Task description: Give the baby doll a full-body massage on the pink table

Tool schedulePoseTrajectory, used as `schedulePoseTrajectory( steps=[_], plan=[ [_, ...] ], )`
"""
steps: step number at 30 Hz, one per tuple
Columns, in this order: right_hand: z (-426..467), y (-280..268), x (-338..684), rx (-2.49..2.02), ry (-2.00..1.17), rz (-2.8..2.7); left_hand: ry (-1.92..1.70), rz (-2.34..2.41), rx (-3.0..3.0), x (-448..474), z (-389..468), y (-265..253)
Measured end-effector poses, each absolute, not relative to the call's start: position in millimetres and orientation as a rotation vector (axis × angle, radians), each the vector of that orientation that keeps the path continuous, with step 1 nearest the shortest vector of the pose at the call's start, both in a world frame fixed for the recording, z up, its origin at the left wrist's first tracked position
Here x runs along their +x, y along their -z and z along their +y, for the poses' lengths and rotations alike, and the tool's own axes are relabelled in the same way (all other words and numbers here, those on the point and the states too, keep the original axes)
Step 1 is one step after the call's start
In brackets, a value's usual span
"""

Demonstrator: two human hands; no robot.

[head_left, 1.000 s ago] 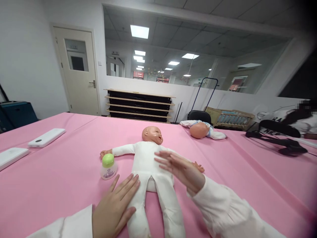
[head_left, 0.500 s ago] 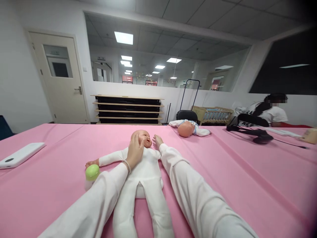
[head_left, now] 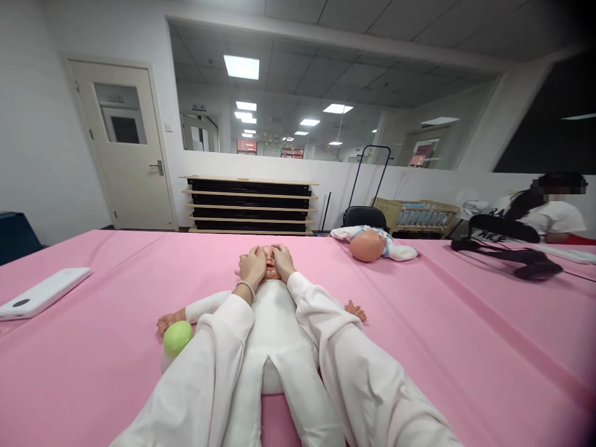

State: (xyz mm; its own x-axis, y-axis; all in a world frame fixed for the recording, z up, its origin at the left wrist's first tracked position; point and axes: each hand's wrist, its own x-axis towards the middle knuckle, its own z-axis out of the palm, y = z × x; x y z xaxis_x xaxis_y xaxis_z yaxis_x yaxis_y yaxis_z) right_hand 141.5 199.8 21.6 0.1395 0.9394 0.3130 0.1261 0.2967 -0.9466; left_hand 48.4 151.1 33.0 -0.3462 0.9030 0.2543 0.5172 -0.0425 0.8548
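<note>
A baby doll (head_left: 274, 323) in a white bodysuit lies on its back on the pink table (head_left: 465, 335), head away from me. My left hand (head_left: 252, 267) cups the left side of the doll's head, and my right hand (head_left: 281, 260) cups the right side, so the face is mostly covered. Both arms are in white sleeves and stretch over the doll's body. A small bottle with a green cap (head_left: 176, 338) stands beside the doll's outstretched arm, partly behind my left sleeve.
A second doll (head_left: 370, 244) lies further back on the table. A white flat device (head_left: 41, 293) lies at the left. At the far right a person (head_left: 544, 214) sits behind black gear (head_left: 521, 261). Shelves and a door stand along the back wall.
My hands left the doll's torso and reached up to its head. The left hand arrived first; now the right hand has closed in on the other side of the face.
</note>
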Motion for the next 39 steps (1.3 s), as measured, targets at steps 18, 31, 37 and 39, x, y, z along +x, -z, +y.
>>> schedulePoseTrajectory(
  steps=[18, 31, 37, 39],
  plan=[
    [182.4, -2.9, 146.6, -1.020, -0.680, -1.466, -1.602, 1.525, 1.797, 44.8, 161.2, -10.3],
    [181.0, -1.3, 146.6, -0.985, -0.664, -1.468, -1.608, 1.487, 1.756, 42.1, 162.2, -10.3],
    [183.1, -3.9, 143.3, -1.029, -0.642, -1.433, -1.605, 1.515, 1.703, 43.8, 164.3, -10.3],
    [183.4, -4.3, 142.8, -1.047, -0.656, -1.412, -1.606, 1.518, 1.703, 44.3, 164.9, -10.0]
  ],
)
